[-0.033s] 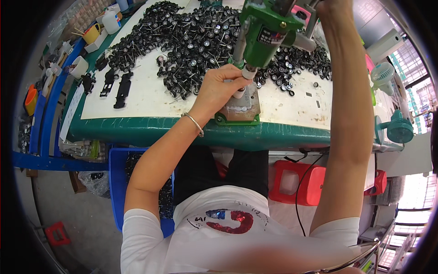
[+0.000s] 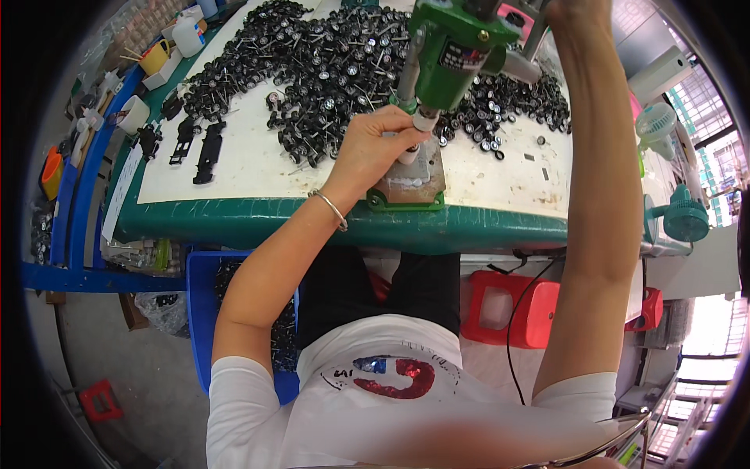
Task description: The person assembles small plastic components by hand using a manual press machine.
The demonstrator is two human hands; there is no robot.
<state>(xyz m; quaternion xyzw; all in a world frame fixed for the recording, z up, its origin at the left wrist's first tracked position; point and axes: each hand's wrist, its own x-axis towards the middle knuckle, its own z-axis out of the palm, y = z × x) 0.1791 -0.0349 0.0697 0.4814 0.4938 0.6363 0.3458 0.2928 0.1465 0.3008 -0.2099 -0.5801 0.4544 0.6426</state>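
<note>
The left hand (image 2: 375,148) holds a small part under the ram of the green hand press (image 2: 457,51), just above the grey base plate (image 2: 414,184) at the near edge of the surface (image 2: 258,168). Its fingers are closed around the part, which is too small and too covered to tell exactly; it seems to be one of the small black wheel-and-axle pieces (image 2: 328,70) that lie in a big heap behind the press.

To do this step well, the part should probably stand straight and centred under the white ram tip (image 2: 426,121), and the fingertips should stay at the side of it, not under the tip. The lever should come down slowly and evenly, so the part does not tilt or slip.

The right hand (image 2: 574,9) is raised high to the top of the press, at the upper edge of the picture. It is cut off there, so I cannot tell whether its fingers are closed on the lever. The right arm is stretched almost straight upward. The left arm is bent, with the wrist, which wears a thin bracelet (image 2: 332,207), over the green rim of the surface.
</note>
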